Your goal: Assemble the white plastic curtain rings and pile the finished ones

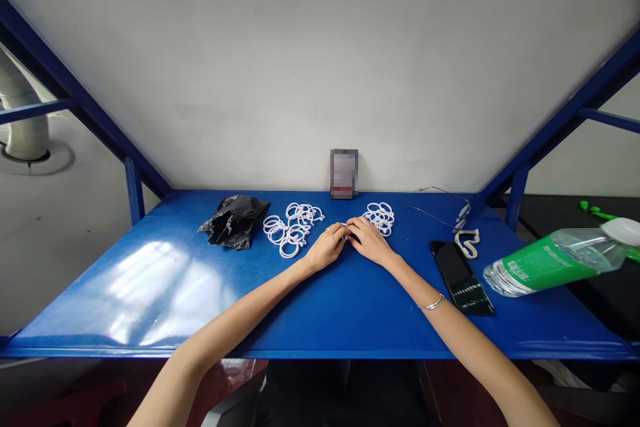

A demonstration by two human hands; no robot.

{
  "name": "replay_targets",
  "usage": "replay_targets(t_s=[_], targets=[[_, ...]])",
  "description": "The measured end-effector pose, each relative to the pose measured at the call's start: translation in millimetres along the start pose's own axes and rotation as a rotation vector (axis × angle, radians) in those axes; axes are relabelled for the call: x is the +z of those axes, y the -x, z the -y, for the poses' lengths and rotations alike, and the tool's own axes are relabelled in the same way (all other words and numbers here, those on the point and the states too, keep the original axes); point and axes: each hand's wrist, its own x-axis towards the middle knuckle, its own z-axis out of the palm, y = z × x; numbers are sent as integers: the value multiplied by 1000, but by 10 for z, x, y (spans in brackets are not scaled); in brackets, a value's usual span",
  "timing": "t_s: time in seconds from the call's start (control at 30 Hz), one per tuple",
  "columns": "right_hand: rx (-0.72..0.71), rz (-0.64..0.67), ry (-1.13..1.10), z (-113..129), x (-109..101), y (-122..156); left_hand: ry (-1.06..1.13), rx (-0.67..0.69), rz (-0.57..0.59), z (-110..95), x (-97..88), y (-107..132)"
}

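My left hand (326, 246) and my right hand (369, 240) meet fingertip to fingertip over the middle of the blue table (340, 307). The fingers of both are bent and pinched together. A small bit of white shows between them, but the fingers cover most of it. Left of my left hand lies a loose cluster of several thin white rings (290, 248), some with a small knot-like end. A tighter pile of similar white rings (383, 215) sits just beyond my right hand.
A crumpled black plastic bag (237, 217) lies at the left. Against the back wall stands a small blurred-out upright object (343, 175). On the right are eyeglasses (463, 215), a white looped item (474, 240), a black phone (461, 277) and a tilted, green-labelled water bottle (550, 260).
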Motion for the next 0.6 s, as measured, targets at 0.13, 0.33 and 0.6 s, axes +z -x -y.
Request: replay_targets(t_s=[0.13,0.33,0.6], targets=[[10,-6,-39,2,10,-2,125,-30,-65,-23,-31,-4],[129,-101,-305,21,54,-22,348,-172,-199,-74,-118,-42],[427,-107,-903,39,117,-53,750,-322,-147,74,-107,-85]])
